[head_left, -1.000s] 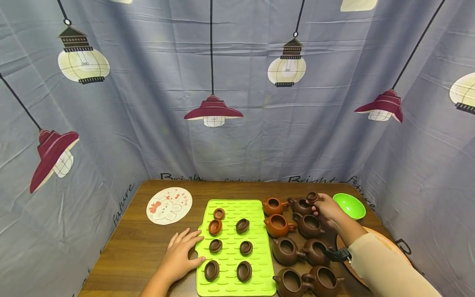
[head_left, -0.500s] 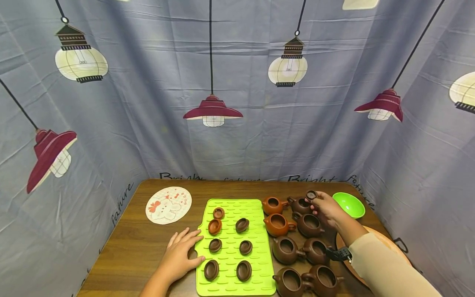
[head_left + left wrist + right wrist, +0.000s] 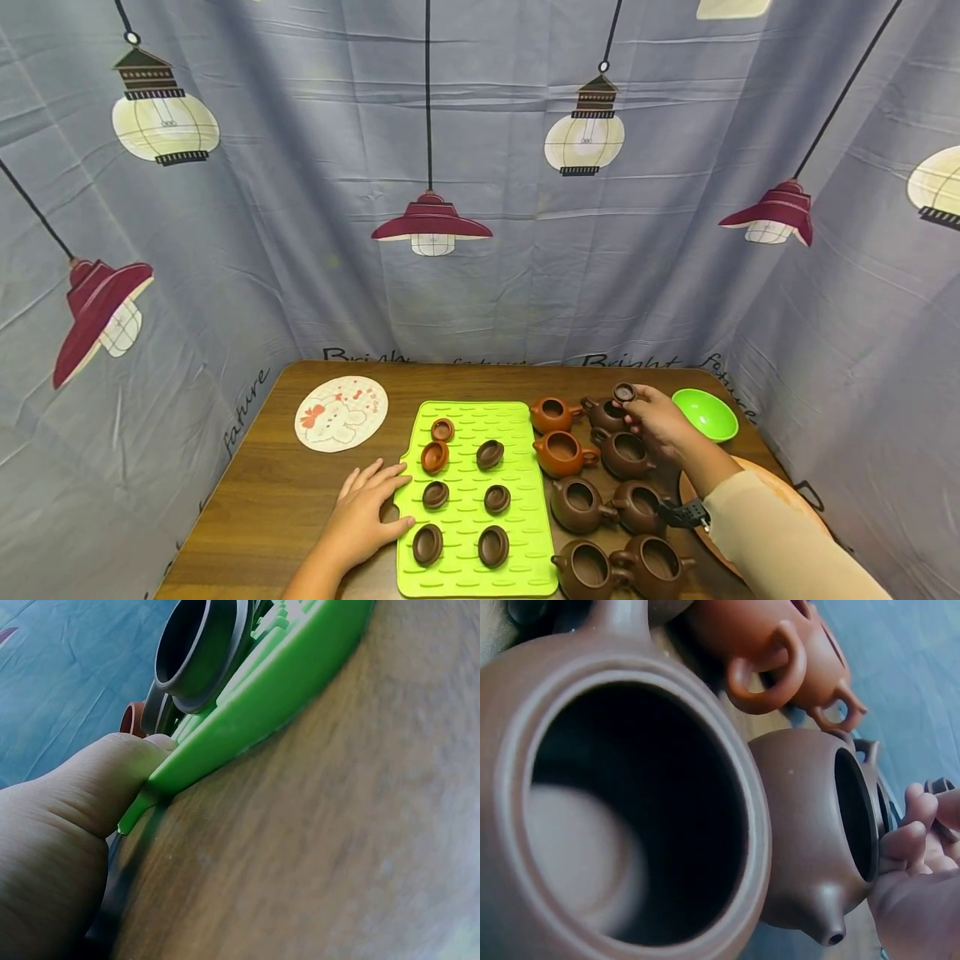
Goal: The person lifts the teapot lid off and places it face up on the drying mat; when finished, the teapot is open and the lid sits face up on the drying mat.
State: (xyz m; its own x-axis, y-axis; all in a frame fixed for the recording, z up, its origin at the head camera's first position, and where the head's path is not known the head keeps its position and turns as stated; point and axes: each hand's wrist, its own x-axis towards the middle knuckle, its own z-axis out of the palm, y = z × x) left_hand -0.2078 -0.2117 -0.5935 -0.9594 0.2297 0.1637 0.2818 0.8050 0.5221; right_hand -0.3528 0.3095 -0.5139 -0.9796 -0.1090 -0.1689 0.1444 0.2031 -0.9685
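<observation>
My right hand (image 3: 660,417) pinches a small dark brown teapot lid (image 3: 624,392), its hollow underside turned up, close over the far dark teapot (image 3: 606,416). In the right wrist view the fingertips (image 3: 921,806) and part of the lid (image 3: 940,785) show at the right edge. My left hand (image 3: 365,508) lies with fingers spread at the left edge of the green mat (image 3: 525,525). Its thumb (image 3: 112,772) touches the mat's edge in the left wrist view. Several teapot lids, two of them orange (image 3: 435,458) and the others dark brown (image 3: 492,547), lie hollow side up on the mat.
Two columns of lidless teapots, orange (image 3: 560,455) and dark brown (image 3: 581,506), stand close together right of the mat. A green bowl (image 3: 707,416) is at the back right, and a round brown board (image 3: 772,475) lies partly under the right forearm. A white round coaster (image 3: 341,414) lies back left.
The lid in my right hand has shifted slightly left and tipped so its hollow underside faces up more. My left hand and the lids on the mat keep their places.
</observation>
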